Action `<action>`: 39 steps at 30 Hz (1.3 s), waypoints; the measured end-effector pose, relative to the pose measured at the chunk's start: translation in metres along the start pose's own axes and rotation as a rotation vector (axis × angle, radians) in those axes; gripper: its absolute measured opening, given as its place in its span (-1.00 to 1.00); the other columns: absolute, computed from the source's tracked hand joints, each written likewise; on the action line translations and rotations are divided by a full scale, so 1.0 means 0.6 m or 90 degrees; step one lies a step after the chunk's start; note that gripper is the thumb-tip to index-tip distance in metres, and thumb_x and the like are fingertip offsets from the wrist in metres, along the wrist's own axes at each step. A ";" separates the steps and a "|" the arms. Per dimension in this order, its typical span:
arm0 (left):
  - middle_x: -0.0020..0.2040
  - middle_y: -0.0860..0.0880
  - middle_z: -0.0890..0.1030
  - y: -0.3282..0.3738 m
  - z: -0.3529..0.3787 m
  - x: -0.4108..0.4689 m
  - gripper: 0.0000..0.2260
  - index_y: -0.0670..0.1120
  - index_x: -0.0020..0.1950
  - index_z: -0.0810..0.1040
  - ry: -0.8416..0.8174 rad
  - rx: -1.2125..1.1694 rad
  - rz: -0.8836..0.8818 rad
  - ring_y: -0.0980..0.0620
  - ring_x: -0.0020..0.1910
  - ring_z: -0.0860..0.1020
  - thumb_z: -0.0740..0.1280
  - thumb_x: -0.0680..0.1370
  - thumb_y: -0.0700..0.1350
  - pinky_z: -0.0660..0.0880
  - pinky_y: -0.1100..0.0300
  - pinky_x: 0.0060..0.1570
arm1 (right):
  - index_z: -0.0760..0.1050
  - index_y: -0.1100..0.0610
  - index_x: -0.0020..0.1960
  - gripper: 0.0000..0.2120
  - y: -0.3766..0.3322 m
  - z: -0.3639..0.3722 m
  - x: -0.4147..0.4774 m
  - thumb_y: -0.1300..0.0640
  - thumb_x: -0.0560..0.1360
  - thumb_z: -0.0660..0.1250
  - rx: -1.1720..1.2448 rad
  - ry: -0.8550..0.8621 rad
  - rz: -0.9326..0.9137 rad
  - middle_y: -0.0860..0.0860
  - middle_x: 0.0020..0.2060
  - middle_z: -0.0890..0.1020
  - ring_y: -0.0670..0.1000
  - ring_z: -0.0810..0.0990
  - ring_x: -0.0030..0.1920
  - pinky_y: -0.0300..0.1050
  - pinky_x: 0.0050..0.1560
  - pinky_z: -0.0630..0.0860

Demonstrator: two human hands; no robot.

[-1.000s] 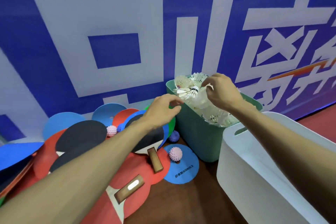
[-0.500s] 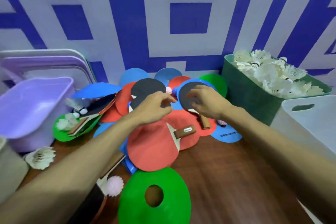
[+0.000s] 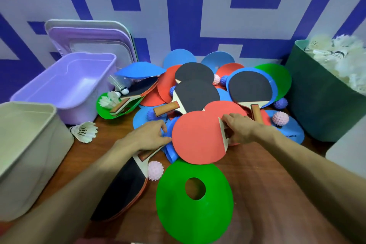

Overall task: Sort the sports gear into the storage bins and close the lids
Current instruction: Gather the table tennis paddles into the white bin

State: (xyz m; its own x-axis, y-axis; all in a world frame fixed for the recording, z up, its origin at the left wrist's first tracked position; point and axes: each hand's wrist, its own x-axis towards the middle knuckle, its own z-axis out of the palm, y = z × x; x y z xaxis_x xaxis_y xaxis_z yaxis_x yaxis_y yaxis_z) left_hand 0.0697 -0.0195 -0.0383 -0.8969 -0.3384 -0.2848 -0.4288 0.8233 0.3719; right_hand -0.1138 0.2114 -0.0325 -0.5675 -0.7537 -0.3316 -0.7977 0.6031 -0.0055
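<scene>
Whereas 0.5 s back both hands hovered over the black bats [image 3: 195, 95] further up the pile, they've now dropped nearer. The right hand [image 3: 240, 129] has its fingers wrapped round the handle end of the red bat [image 3: 198, 138]. The left hand [image 3: 148, 137] has fingers curled at that bat's left rim, by a blue cone [image 3: 170, 154]; can't tell if pinching. A green cone [image 3: 194, 208] lies just nearer than the fingers. Brown wood worktop [image 3: 267, 184]. The purple bin [image 3: 65, 85] & beige bin [image 3: 25, 144] sit well left of the fingers, the green bin [image 3: 320, 109] w/ shuttlecocks [image 3: 336, 59] far right. Blue-white wall [image 3: 178, 6] behind.

surface: wooden surface [image 3: 257, 174], floor perhaps | on it: green cone [image 3: 178, 214], shuttlecock [image 3: 85, 131], purple bin [image 3: 79, 113], paddle heap [image 3: 196, 95]
</scene>
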 end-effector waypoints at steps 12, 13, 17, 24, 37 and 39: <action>-0.18 0.01 0.39 0.032 -0.045 -0.034 -0.69 -0.10 0.00 0.51 0.010 0.278 -0.011 -0.07 -0.10 0.46 0.34 0.47 0.13 0.35 0.12 -0.22 | 0.31 0.02 -0.09 -0.71 0.035 -0.031 -0.025 -0.03 0.38 0.41 0.133 0.070 -0.013 -0.09 -0.18 0.53 0.02 0.49 -0.06 0.13 0.13 0.29; -0.21 0.01 0.37 0.036 -0.052 -0.040 -0.71 -0.12 -0.03 0.51 0.023 0.273 -0.007 -0.06 -0.15 0.44 0.34 0.48 0.09 0.35 0.12 -0.24 | 0.33 0.03 -0.09 -0.71 0.036 -0.034 -0.030 0.00 0.37 0.42 0.181 0.080 -0.014 -0.08 -0.21 0.52 0.02 0.48 -0.10 0.10 0.10 0.31; -0.39 -0.04 0.33 0.038 -0.090 -0.063 -0.71 -0.13 -0.37 0.34 0.094 0.240 0.005 -0.06 -0.37 0.37 0.38 0.41 -0.04 0.24 0.14 -0.43 | 0.36 0.17 -0.15 -0.72 0.028 -0.042 -0.053 0.13 0.39 0.47 0.381 0.128 -0.009 -0.05 -0.33 0.43 -0.04 0.38 -0.29 -0.07 -0.13 0.32; -0.46 -0.12 0.32 0.051 -0.193 -0.096 -0.72 -0.23 -0.38 0.46 0.276 0.182 0.057 -0.06 -0.39 0.26 0.45 0.30 -0.05 0.32 0.06 -0.41 | 0.39 0.22 -0.14 -0.83 -0.002 -0.077 -0.071 0.22 0.48 0.39 0.724 0.110 -0.013 0.05 -0.34 0.40 -0.01 0.39 -0.31 -0.18 -0.31 0.36; -0.36 0.13 0.55 0.133 -0.222 -0.091 -0.83 -0.05 -0.22 0.55 0.615 -0.283 0.030 -0.01 -0.19 0.59 0.46 0.27 -0.07 0.45 0.21 -0.20 | 0.54 0.23 -0.03 -0.84 -0.032 -0.137 -0.080 0.12 0.51 0.37 1.103 0.201 0.094 0.06 -0.31 0.49 -0.03 0.45 -0.37 -0.22 -0.44 0.49; -0.36 0.14 0.56 0.141 -0.213 -0.097 -0.84 -0.04 -0.22 0.56 0.654 -0.319 0.019 0.00 -0.20 0.59 0.46 0.26 -0.07 0.46 0.20 -0.20 | 0.53 0.23 0.02 -0.80 -0.022 -0.140 -0.080 0.12 0.49 0.38 1.139 0.206 0.110 0.06 -0.29 0.50 -0.04 0.45 -0.38 -0.21 -0.43 0.49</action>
State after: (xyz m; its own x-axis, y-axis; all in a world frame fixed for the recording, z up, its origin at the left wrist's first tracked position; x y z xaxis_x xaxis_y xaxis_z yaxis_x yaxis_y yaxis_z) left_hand 0.0719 0.0113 0.1228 -0.4732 -0.7244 0.5014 -0.1946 0.6410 0.7425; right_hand -0.0932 0.2175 0.0626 -0.7968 -0.5435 -0.2641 0.2960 0.0299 -0.9547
